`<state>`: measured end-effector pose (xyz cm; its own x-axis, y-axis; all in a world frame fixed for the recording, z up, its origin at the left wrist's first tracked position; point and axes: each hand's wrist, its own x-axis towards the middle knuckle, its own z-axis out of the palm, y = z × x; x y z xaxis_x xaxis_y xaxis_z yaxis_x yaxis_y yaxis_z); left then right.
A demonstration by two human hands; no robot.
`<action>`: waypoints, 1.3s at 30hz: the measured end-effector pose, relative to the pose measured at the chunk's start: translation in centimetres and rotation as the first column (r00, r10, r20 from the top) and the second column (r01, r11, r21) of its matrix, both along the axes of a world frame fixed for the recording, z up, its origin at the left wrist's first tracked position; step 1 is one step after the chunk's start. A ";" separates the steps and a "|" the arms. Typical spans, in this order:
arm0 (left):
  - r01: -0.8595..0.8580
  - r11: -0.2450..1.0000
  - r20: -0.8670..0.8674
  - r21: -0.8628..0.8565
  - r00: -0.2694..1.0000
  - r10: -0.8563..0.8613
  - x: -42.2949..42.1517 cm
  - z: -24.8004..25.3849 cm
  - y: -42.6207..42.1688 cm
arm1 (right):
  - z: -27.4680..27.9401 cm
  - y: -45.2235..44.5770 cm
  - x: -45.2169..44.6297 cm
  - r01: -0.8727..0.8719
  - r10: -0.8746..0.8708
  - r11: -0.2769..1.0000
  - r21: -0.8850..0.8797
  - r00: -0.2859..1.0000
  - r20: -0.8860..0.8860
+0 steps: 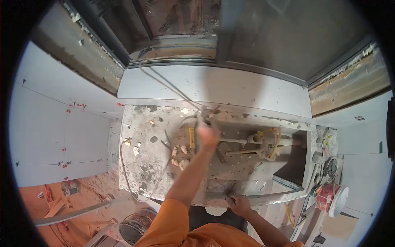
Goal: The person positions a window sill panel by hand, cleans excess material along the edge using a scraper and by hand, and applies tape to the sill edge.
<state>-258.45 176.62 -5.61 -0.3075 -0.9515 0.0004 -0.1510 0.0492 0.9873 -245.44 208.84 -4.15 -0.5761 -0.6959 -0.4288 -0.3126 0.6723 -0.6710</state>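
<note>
My left hand (208,135) is stretched out over the worn stone-grey slab (142,164), blurred by motion. Its fingers look closed around a grey cable (168,87), which runs up to the window sill and also loops down over the slab's left side. Near the front edge of the slab, my right hand (240,204) is closed, with a small dark thing at its fingertips that I cannot make out. Just left of my left hand lies a yellow spirit level (191,137), beside several pale lumps (183,150).
A recess with pale pipes (232,140) and a yellow hose (273,154) takes up the slab's right part. Beyond is a white sill (181,78) below a dark-framed window. A bucket (138,224) stands at lower left, a red-and-white bucket (332,199) lies at right.
</note>
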 end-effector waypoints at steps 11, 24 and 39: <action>0.488 0.287 0.547 -0.824 0.818 0.181 -5.7 2.9 1.5 | -2.5 16.5 -11.2 0.217 -0.217 0.976 -0.007 0.976 -0.019; 0.927 -0.062 0.888 -0.370 0.333 -0.315 -29.1 -0.7 26.7 | -4.6 26.4 -13.6 0.345 -0.346 0.938 0.030 0.938 0.032; 0.293 0.776 0.760 -0.558 0.556 0.336 -30.4 -2.2 6.1 | -9.5 33.8 -14.8 0.307 -0.389 0.920 -0.245 0.794 -0.467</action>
<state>-288.81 182.72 -7.84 -0.4500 -0.8421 0.2972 -0.8376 0.5135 0.1865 -260.20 242.63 -13.70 -0.8958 -0.4380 0.0751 -0.3943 0.7055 -0.5889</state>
